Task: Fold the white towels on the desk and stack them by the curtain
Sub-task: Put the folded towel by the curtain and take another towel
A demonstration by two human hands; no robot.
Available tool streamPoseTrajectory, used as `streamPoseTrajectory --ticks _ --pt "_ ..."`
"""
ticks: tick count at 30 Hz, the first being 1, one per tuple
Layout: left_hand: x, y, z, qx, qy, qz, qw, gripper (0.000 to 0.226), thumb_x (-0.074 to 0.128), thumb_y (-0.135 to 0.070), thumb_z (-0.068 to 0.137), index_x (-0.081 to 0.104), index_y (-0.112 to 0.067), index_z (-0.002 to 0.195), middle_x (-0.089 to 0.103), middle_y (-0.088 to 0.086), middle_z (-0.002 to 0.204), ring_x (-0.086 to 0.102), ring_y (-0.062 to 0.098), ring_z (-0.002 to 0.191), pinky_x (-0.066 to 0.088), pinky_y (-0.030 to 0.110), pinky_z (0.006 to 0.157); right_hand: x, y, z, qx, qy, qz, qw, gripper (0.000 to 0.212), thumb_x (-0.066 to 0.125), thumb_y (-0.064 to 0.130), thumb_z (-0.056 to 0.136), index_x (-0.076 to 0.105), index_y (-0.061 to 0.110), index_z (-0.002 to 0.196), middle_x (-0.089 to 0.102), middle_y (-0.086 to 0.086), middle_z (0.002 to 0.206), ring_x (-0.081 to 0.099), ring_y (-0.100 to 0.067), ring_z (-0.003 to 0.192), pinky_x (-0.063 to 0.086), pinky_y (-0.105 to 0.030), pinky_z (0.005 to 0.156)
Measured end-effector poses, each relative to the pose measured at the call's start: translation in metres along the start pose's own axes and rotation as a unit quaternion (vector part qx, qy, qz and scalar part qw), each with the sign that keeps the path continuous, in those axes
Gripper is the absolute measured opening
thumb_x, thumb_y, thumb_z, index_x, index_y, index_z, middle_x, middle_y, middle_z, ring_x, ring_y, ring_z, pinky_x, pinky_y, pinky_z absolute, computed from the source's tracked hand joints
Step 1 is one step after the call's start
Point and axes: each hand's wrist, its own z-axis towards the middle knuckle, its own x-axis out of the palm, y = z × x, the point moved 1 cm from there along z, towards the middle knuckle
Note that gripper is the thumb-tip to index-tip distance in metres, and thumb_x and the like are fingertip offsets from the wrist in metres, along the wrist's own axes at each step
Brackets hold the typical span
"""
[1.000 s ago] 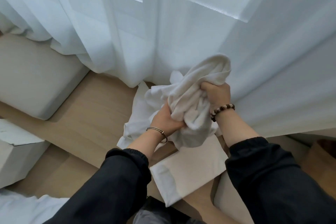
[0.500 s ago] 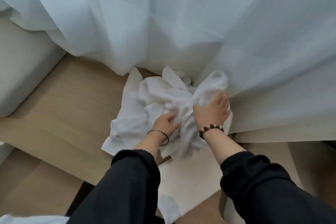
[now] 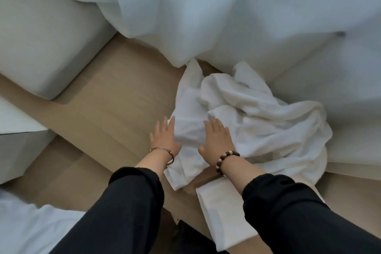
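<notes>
Flattening a crumpled towel [image 3: 257, 119] heaped on the desk [image 3: 107, 99] against the curtain [image 3: 226, 16]: pressed under right hand [image 3: 218, 142], fingers straight; left hand [image 3: 165, 140] flat beside the heap, gripping nothing. Folding not yet begun; next probably called for finding corners.

Soft, dim daylight filters through the curtain [image 3: 226, 6] across the top of the frame, giving a cool bluish cast. Shadows are faint, deepest in the towel [image 3: 257, 113] folds. The fingers [image 3: 212, 125] look slightly blurred. Wide-angle distortion bends lines at the left edge.
</notes>
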Motion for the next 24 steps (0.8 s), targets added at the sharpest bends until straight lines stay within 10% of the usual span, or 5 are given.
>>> streamPoseTrajectory --ticks 8,15,20,24 --pt "0.023 -0.016 0.037 0.009 0.065 0.071 0.995 0.094 0.065 -0.048 0.082 0.004 -0.028 0.151 0.027 0.005 0.146 0.02 0.026 0.138 0.023 0.048 0.112 0.021 -0.002 0.006 0.045 0.038 0.048 0.997 0.073 0.05 0.031 0.09 0.012 0.016 0.15 -0.002 -0.004 0.16 0.001 -0.018 0.147 0.011 -0.044 0.117" --pt "0.021 -0.031 0.052 0.082 -0.036 0.175 0.98 0.032 0.058 -0.027 0.088 0.053 -0.021 0.119 0.041 0.003 0.131 0.037 0.024 0.123 0.033 0.039 0.101 0.024 -0.011 -0.006 0.054 0.022 0.156 0.986 0.073 0.053 0.027 0.09 0.015 0.013 0.151 0.009 -0.005 0.159 0.012 -0.017 0.145 0.018 -0.031 0.118" --pt "0.012 -0.049 0.004 0.067 -0.097 -0.244 0.963 0.005 0.053 -0.01 0.082 0.05 -0.013 0.084 0.057 0.005 0.08 0.051 0.024 0.073 0.04 0.033 0.065 0.014 -0.023 -0.015 0.038 0.011 0.228 0.973 0.078 0.063 0.019 0.083 0.02 0.012 0.148 0.023 -0.003 0.153 0.026 -0.015 0.139 0.028 -0.022 0.108" --pt "-0.032 -0.074 -0.03 0.104 -0.131 -0.362 0.917 0.03 0.053 -0.006 0.079 0.034 -0.022 0.061 0.034 -0.009 0.057 0.031 0.007 0.052 0.03 0.016 0.049 -0.003 -0.031 -0.03 0.053 0.027 0.494 0.868 0.103 0.074 0.015 0.078 0.003 0.027 0.152 0.013 0.01 0.155 0.018 -0.005 0.139 0.024 -0.014 0.103"
